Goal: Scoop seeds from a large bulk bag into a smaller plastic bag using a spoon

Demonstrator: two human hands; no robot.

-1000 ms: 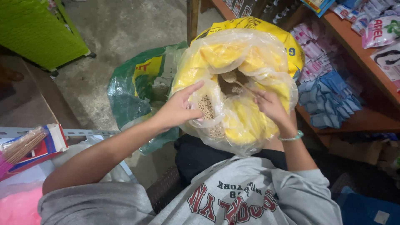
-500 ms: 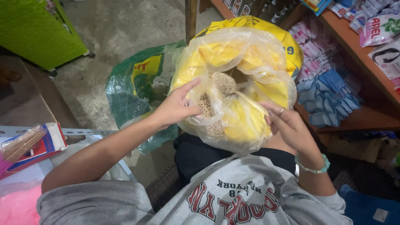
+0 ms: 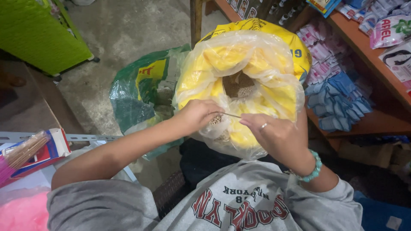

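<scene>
Yellow sack (image 3: 274, 47) sits right in front of me on the floor, close to my knees. It has a clear plastic bag (image 3: 257, 60) inside it, and the top of that bag is folded out over the rim. Down in the middle hole I see brown grain (image 3: 240, 85).

My left hand (image 3: 198, 114) is on the near edge of the clear plastic. Its fingers are curled together, pinching the plastic and one end of a thin string (image 3: 231, 114). My right hand (image 3: 274, 136) is just beside it, also at the near edge. Its fingers are pressed together on the other end of the string, so the string runs tight between my two hands. I have a ring on one right finger and a bead bracelet (image 3: 313, 167) in blue-green on that wrist.

A green sack (image 3: 137, 92) stands to the left of the yellow one, touching it. On the right is a wooden shelf (image 3: 368, 60) with little pink and blue packets (image 3: 338, 92). Far left there is a bright green crate (image 3: 38, 34). Near my left elbow lies a flat box (image 3: 43, 152) with thin sticks beside it.
</scene>
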